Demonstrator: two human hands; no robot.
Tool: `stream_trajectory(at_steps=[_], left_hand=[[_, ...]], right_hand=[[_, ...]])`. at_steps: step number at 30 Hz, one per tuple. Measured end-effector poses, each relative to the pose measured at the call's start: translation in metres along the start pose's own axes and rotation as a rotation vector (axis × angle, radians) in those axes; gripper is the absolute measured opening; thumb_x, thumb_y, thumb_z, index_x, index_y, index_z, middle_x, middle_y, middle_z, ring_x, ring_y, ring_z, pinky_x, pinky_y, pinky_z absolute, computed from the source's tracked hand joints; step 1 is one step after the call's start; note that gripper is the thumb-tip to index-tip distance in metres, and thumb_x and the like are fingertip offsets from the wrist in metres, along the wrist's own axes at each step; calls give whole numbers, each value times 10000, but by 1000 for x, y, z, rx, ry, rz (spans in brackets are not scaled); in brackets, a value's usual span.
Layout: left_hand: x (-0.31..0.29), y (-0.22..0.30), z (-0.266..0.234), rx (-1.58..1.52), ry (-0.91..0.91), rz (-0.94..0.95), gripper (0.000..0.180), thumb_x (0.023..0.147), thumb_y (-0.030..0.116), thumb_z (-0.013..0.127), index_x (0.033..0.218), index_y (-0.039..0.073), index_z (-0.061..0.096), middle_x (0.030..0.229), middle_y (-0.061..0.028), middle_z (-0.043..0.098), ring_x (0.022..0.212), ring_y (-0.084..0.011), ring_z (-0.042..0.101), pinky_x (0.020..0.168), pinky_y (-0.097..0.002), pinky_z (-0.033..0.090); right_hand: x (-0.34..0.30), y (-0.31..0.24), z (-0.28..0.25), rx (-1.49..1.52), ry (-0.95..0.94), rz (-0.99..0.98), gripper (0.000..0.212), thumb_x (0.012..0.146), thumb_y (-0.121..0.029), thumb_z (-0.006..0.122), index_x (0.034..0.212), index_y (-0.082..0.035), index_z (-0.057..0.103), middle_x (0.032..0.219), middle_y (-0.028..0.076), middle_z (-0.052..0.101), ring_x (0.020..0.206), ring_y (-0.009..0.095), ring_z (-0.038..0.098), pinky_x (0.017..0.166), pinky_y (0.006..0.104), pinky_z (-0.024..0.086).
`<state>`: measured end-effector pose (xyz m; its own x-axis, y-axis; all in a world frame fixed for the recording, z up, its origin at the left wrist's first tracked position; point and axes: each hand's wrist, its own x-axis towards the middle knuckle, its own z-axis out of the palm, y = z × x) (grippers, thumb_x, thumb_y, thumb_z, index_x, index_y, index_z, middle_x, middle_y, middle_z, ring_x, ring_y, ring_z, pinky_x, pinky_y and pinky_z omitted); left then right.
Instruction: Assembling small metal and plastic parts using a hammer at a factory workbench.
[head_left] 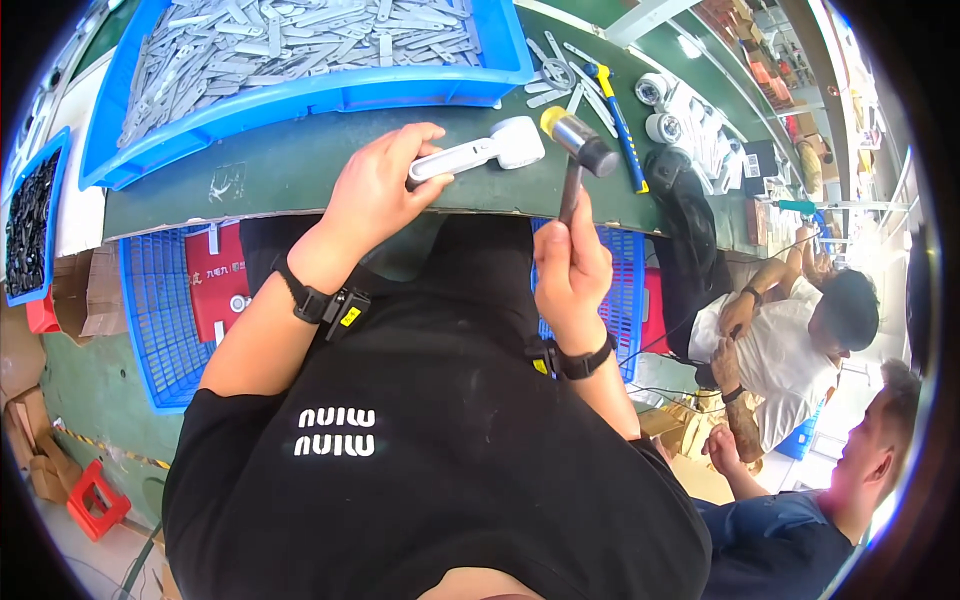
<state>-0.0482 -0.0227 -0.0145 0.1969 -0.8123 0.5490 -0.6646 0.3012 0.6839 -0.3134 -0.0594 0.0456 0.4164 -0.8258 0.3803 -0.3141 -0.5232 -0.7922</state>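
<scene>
My left hand [375, 190] is closed around the handle of a white handheld device [458, 158] with a round head, held just above the green bench near its front edge. The head points to the right. My right hand [572, 265] grips the shaft of a mallet [572, 138] with one yellow and one black face. The mallet's head is raised beside the device's round head, with a small gap between them. My fingers cover part of the device's handle.
A big blue tray [330, 97] of grey flat strips stands at the back left. A blue-and-yellow hammer [622, 130] lies at the right, near loose strips and round white parts [662, 127]. Blue baskets [160, 330] sit below the bench. Two people [770, 360] are at the right.
</scene>
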Motion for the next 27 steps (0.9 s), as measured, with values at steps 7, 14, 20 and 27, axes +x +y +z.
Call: stream_trajectory(at_steps=[7, 14, 20, 27], left_hand=[[-1, 7, -5, 152, 4, 147, 368, 877, 104, 886, 1190, 16, 716, 1012, -164, 734, 920, -402, 724, 815, -473, 601], [3, 19, -25, -185, 174, 37, 439, 873, 20, 883, 1269, 16, 692, 1130, -135, 765, 1007, -269, 758, 941, -405, 598], [35, 65, -49, 157, 129, 242, 410, 857, -1, 872, 1242, 53, 745, 1128, -91, 791, 1010, -258, 763, 953, -424, 608], [33, 59, 4, 387, -152, 202, 274, 897, 138, 835, 1165, 90, 799, 1157, -87, 759, 1145, -346, 722, 1047, -486, 548]], right_hand=[[0, -5, -4, 75, -85, 120, 433, 1120, -75, 664, 1547, -5, 662, 909, 33, 734, 752, 96, 650, 699, 294, 545], [-4, 16, -6, 228, -127, 165, 458, 1128, -58, 642, 1586, -52, 654, 856, -32, 650, 738, 52, 571, 675, 236, 487], [-7, 46, -6, 353, -68, 297, 458, 1127, -82, 647, 1584, -55, 656, 842, -30, 649, 715, 37, 569, 626, 219, 449], [2, 38, -5, 444, -47, 301, 475, 1153, -87, 602, 1623, -23, 594, 789, 9, 626, 618, 55, 499, 561, 214, 393]])
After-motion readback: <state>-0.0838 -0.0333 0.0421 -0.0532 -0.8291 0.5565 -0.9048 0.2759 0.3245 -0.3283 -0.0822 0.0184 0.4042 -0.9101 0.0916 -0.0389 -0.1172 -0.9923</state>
